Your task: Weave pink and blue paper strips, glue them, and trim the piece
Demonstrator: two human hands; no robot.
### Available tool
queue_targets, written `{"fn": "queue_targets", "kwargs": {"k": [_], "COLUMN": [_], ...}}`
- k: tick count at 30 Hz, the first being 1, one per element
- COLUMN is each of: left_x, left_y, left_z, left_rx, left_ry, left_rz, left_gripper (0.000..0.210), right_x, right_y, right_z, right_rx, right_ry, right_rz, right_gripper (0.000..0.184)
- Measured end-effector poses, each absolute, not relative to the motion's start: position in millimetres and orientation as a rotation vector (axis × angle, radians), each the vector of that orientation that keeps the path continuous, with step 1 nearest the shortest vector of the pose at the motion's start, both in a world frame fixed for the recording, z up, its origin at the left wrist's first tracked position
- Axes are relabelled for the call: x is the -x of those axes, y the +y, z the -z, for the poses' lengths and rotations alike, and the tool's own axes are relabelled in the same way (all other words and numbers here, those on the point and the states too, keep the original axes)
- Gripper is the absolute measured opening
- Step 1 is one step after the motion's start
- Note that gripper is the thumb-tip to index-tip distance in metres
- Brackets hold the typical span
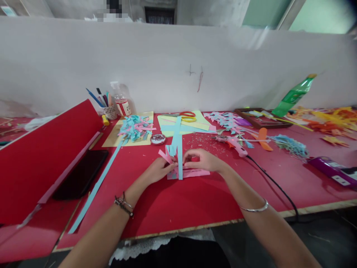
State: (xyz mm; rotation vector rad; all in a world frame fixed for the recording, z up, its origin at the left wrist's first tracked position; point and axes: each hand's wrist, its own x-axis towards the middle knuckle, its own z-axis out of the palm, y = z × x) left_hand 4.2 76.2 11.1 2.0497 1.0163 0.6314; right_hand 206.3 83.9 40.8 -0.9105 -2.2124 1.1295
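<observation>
My left hand (161,169) is closed, its thumb and fingers pinching pink paper strips (165,156) near the table's middle. Just right of it, my right hand (205,160) is curled in a pinch, fingertips at a long light-blue paper strip (180,156); what exactly lies between them is too small to make out. The blue strip stands out toward the far side and passes between both hands. More pink strips (198,172) lie flat beneath my right hand.
A pink glue gun (232,144) with a black cord lies to the right. Scissors (188,116) rest on paper sheets behind the hands. Left are a pile of paper curls (135,127), a phone (80,175) and a red board (47,160). A green bottle (292,97) leans at the back right.
</observation>
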Motion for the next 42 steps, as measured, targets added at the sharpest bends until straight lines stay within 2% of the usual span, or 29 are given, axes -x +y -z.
{"fn": "queue_targets", "kwargs": {"k": [6, 10, 13, 18, 21, 24, 29, 33, 37, 42], "left_x": [-4, -4, -3, -2, -2, -3, -3, -3, -3, -2], "left_y": [76, 75, 75, 76, 76, 75, 74, 73, 73, 74], "left_z": [-10, -9, -7, -6, -8, -11, -14, -15, -15, -16], "left_rx": [-2.054, -1.987, -1.921, -1.950, -1.981, -2.007, -2.042, -2.036, -2.016, -2.033], "left_ry": [1.011, 0.988, 1.004, 0.998, 0.981, 1.001, 1.071, 1.056, 1.097, 1.034], "left_rz": [-0.633, -0.669, -0.660, -0.653, -0.657, -0.650, -0.602, -0.591, -0.592, -0.602], "left_gripper": [0.032, 0.035, 0.037, 0.034, 0.031, 0.031, 0.030, 0.028, 0.031, 0.031], "right_x": [-214, -223, -225, -225, -225, -222, -208, -198, -193, -196], "right_y": [81, 80, 84, 90, 87, 83, 83, 82, 81, 85], "right_z": [-48, -50, -48, -48, -52, -52, -40, -30, -24, -19], "right_rx": [0.864, 0.718, 0.658, 0.748, 0.793, 0.886, 0.920, 0.831, 0.921, 0.932], "right_ry": [-2.184, -1.877, -1.593, -1.387, -1.601, -2.063, -2.462, -2.470, -2.357, -2.345], "right_rz": [-1.310, -1.362, -1.218, -0.786, -0.688, -0.813, -0.819, -0.928, -0.963, -0.949], "right_gripper": [0.023, 0.027, 0.030, 0.021, 0.017, 0.013, 0.022, 0.025, 0.030, 0.018]}}
